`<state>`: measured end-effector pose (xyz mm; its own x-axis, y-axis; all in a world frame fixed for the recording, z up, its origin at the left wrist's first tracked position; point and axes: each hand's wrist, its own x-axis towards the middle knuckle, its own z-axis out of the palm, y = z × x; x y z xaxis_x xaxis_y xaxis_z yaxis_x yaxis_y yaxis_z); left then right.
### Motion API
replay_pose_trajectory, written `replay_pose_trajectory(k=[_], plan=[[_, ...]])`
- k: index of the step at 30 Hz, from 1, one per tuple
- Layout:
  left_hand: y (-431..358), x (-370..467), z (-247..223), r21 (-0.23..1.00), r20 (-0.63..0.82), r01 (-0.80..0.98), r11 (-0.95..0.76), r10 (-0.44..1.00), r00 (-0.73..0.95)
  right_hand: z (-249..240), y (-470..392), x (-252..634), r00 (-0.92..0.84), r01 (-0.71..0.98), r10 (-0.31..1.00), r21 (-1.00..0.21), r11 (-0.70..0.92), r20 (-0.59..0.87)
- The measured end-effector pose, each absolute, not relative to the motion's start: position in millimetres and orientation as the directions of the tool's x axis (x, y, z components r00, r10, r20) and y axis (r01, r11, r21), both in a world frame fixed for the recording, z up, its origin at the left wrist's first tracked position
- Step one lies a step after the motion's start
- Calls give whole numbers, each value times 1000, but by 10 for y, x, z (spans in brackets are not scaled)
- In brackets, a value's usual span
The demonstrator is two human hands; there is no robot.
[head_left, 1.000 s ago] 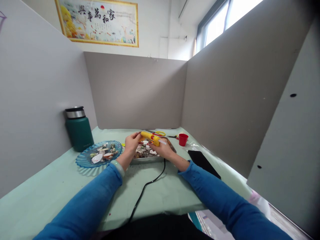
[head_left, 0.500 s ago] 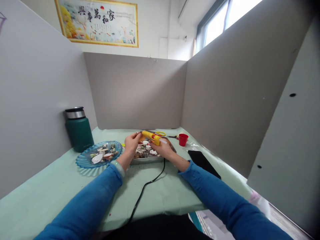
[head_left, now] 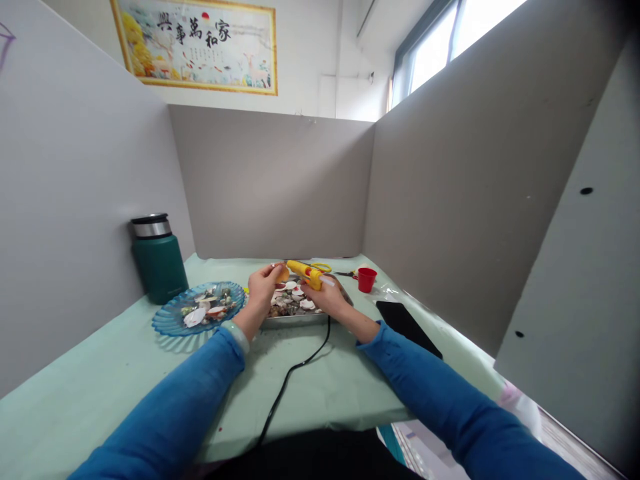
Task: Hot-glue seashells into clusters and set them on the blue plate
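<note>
Head view: left hand [head_left: 261,288] pinches an orange piece [head_left: 283,274], probably brittle, best held by its rim; at its three o'clock, right hand [head_left: 326,299] grips a stiff glue gun [head_left: 305,273].

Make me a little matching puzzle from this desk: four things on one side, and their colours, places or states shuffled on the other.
Things:
1. glue gun
2. bottle
3. cup
4. plate

Descriptions:
A. red, to the right of the metal tray
B. blue, with shells on it
C. yellow, held in the right hand
D. dark green, standing upright

Right pairs: 1-C, 2-D, 3-A, 4-B
</note>
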<state>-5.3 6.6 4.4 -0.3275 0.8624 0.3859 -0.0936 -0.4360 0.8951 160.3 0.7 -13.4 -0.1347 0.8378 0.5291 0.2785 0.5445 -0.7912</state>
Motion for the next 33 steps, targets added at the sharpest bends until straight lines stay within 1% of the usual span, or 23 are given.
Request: replay_pose_trajectory(k=[3,7,11,17,23,29,33], plan=[[68,-60,44,899,358,-126,-419,870,-338,-154,40,1601,-138,267,830,-786,557,541],[70,-57,48,899,355,-131,-419,870,-342,-159,50,1599,-151,260,826,-785,563,543],[71,-53,50,898,350,-138,-417,869,-350,-143,29,1604,-122,283,831,-783,554,543],[80,-62,37,894,351,-159,-420,874,-337,-147,23,1596,-160,269,850,-806,527,502],[94,-73,26,899,322,-175,-402,877,-357,-141,8,1606,-141,285,850,-802,526,507],[64,-61,49,898,338,-171,-405,885,-319,-151,24,1598,-169,289,845,-794,535,508],[62,-59,47,898,339,-172,-405,886,-315,-138,7,1601,-157,274,841,-795,541,518]])
